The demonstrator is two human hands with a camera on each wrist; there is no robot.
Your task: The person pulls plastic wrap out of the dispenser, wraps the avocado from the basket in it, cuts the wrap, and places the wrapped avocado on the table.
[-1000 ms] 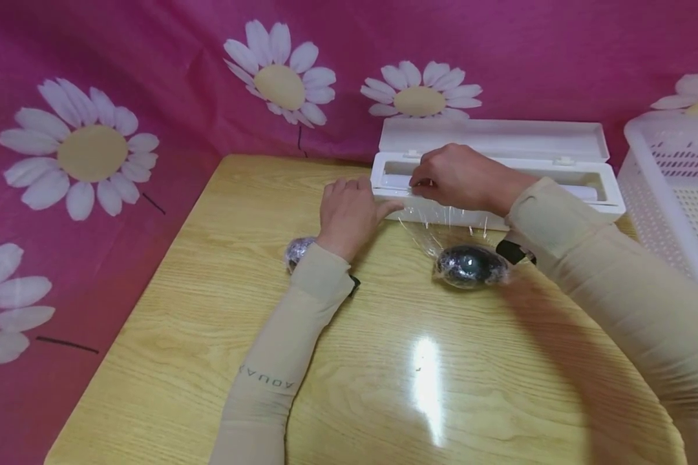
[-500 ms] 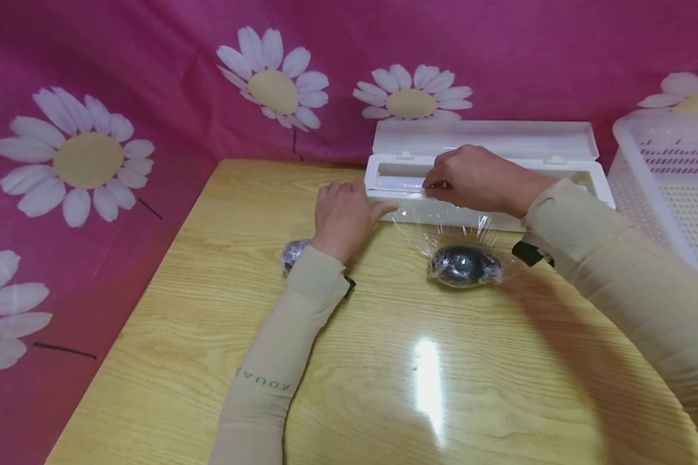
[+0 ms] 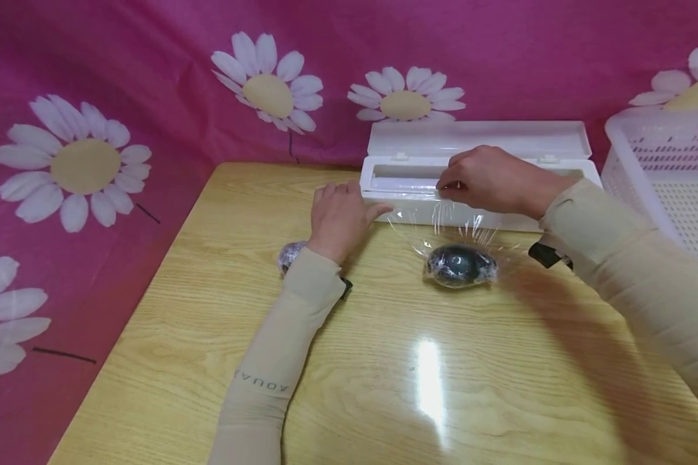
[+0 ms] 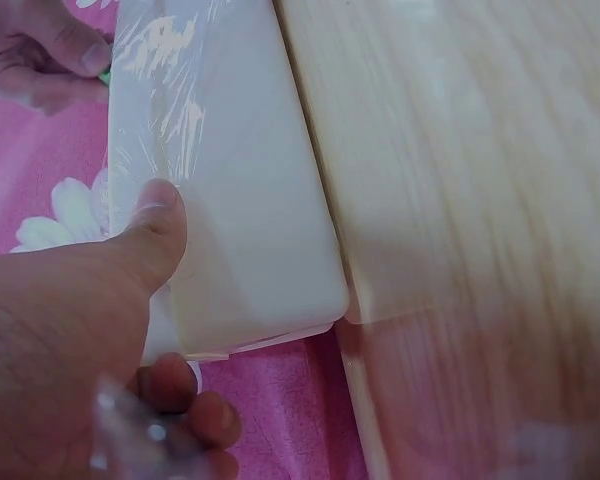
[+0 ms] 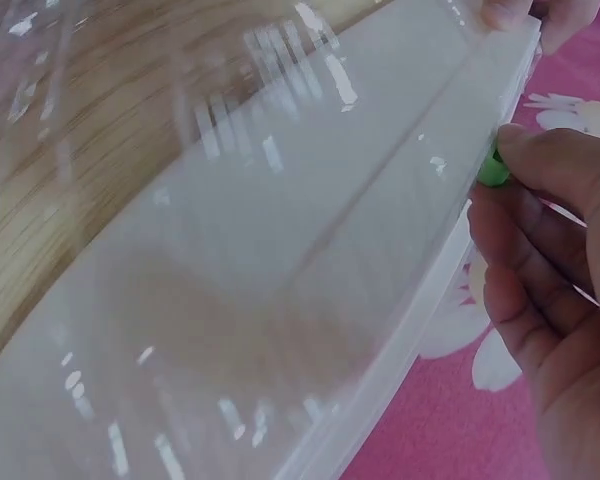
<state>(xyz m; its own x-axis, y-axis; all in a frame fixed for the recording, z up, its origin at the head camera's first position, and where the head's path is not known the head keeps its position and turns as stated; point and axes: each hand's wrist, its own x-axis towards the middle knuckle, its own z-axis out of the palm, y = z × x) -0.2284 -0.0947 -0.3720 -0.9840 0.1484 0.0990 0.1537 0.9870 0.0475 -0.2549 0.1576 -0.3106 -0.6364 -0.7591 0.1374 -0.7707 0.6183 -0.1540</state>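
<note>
A white cling film dispenser (image 3: 454,212) stands at the back of the table with its lid raised and a roll (image 3: 404,182) inside. My left hand (image 3: 340,216) grips its left end, thumb (image 4: 158,225) on the front face and fingers curled behind the end. Along the top front edge, my right hand (image 3: 491,181) pinches a small green slide cutter (image 5: 493,168) between thumb and forefinger. Clear cling film (image 3: 442,219) stretches from that edge down over the front to a dark, rounded, film-wrapped object (image 3: 461,265).
Partly behind my left wrist lies another film-wrapped object (image 3: 291,254). A white perforated basket (image 3: 634,174) stands at the right of the dispenser. Behind the wooden table (image 3: 378,361) hangs a pink flowered cloth (image 3: 169,58).
My right hand has slid to the right along the dispenser's front edge, uncovering more of the roll's left part. The left hand keeps its hold on the left end. The view has shifted slightly.
</note>
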